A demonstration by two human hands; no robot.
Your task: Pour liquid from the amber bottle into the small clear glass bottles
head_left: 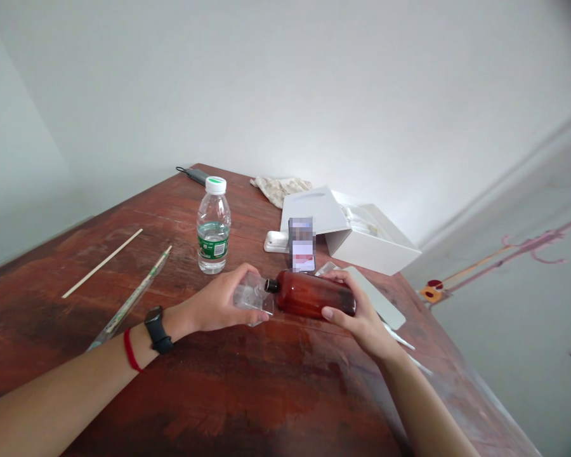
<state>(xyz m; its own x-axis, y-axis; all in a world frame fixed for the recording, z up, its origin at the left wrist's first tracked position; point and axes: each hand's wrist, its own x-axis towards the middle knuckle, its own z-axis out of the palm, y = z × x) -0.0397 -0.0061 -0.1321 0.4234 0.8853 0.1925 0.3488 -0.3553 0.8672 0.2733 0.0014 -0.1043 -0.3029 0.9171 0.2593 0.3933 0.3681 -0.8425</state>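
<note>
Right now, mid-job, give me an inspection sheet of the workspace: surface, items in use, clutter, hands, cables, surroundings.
Surface: reddish-brown wooden table, unevenly coloured; cannot tell if the shiny patches are wet.
Items in use: amber bottle on its side, black neck towards the clear container; contact between them unclear.
Clutter: capped water bottle, phone, open white box, cloth, bare stick, wrapped stick.
Hands: left hand grips the clear container; right hand grips the amber bottle near its base.
Cables: nothing seen.
Surroundings: pale wall behind; pink hooked object at the right.
</note>
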